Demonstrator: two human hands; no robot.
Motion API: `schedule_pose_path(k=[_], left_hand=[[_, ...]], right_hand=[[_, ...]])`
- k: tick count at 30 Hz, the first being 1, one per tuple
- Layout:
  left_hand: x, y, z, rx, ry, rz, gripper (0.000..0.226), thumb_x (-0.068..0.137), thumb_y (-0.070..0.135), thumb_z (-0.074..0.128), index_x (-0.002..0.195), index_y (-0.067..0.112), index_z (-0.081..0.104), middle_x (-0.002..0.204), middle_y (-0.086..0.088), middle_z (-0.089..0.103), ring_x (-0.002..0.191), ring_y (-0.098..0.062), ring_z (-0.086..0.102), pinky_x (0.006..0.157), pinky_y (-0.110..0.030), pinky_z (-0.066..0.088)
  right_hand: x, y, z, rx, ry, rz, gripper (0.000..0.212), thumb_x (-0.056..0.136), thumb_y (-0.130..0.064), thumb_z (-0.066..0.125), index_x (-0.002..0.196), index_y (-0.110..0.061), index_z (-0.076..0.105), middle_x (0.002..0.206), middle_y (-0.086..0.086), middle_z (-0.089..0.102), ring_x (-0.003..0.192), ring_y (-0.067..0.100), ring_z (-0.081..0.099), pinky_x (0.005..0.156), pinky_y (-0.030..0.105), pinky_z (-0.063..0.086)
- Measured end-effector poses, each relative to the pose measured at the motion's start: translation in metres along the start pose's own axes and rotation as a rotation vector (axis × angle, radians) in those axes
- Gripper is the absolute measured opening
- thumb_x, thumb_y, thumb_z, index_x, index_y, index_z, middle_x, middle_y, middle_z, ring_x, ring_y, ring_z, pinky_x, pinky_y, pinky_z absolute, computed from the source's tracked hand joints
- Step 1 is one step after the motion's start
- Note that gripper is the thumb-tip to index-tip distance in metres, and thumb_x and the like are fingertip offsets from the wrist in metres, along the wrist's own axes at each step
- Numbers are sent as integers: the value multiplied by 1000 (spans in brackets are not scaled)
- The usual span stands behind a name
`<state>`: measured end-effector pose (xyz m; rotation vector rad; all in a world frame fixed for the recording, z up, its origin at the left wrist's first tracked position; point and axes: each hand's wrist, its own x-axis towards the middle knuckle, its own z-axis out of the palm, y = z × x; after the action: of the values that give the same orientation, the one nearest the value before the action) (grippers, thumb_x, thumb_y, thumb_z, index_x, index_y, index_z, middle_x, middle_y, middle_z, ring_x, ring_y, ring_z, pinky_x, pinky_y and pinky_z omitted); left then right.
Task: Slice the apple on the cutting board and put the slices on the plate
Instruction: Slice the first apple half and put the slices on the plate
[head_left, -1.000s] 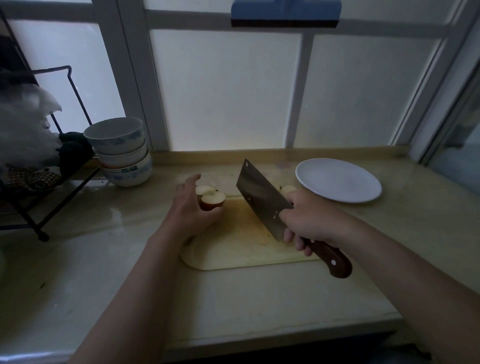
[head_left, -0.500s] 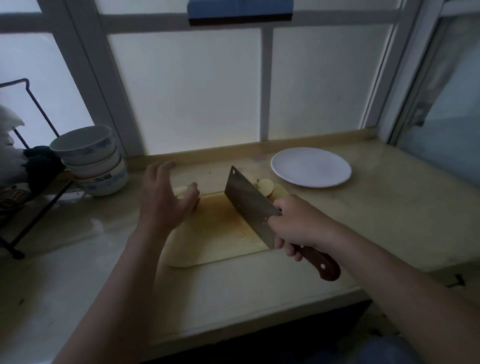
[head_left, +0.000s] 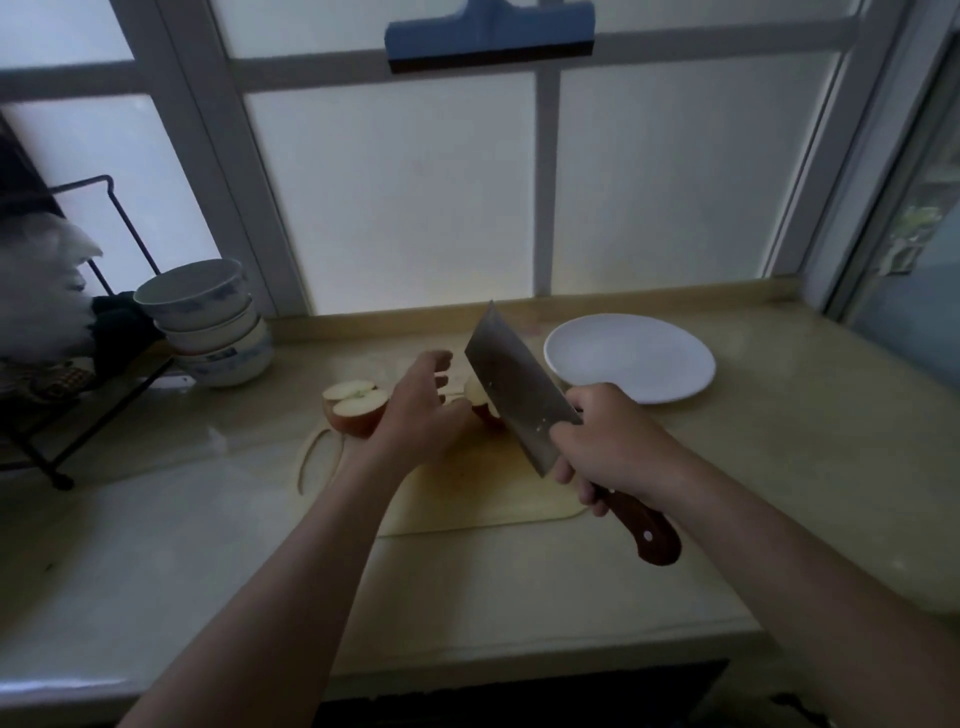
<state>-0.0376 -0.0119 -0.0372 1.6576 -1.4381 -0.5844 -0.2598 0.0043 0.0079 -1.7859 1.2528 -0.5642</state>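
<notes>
Steel cleaver (head_left: 511, 395) tilted over the cutting board (head_left: 467, 493).
Its wooden handle sits in the gripping right hand (head_left: 608, 441); the left hand (head_left: 421, 410), loosely spread and holding nothing, hovers beside an apple piece (head_left: 479, 402). Two apple quarters (head_left: 356, 408) lie at the board's left, with the plate (head_left: 628, 358) to the right.

right hand (head_left: 608, 441) gripping cleaver (head_left: 514, 384), apple pieces (head_left: 356, 405)

A stack of bowls (head_left: 208, 322) sits on the yellow counter (head_left: 810, 447), right next to a black wire rack (head_left: 63, 482). A dark cloth (head_left: 122, 332) and something white and crinkly (head_left: 36, 291) lie on the rack. Behind is a foggy window (head_left: 405, 208) with a blue wiper (head_left: 488, 34) up on its bar.
</notes>
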Motion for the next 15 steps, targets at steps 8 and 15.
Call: schedule_pose_path(k=[8,15], left_hand=[[13,-6,11,132,-203,-43,96,84,7,77,161,18,21,159,-7,38,146,-24,37,118,-48,39],[12,-4,12,75,-113,17,61,85,19,81,138,17,52,127,4,59,117,-12,59,97,-28,53]], right_hand=[[5,19,-13,45,22,-4,15,98,-10,47,97,-17,60,78,15,71,44,14,58,44,30,51],[0,23,-11,13,36,-9,11,95,-13,52,98,-15,62,82,17,72,47,16,60,47,32,55]])
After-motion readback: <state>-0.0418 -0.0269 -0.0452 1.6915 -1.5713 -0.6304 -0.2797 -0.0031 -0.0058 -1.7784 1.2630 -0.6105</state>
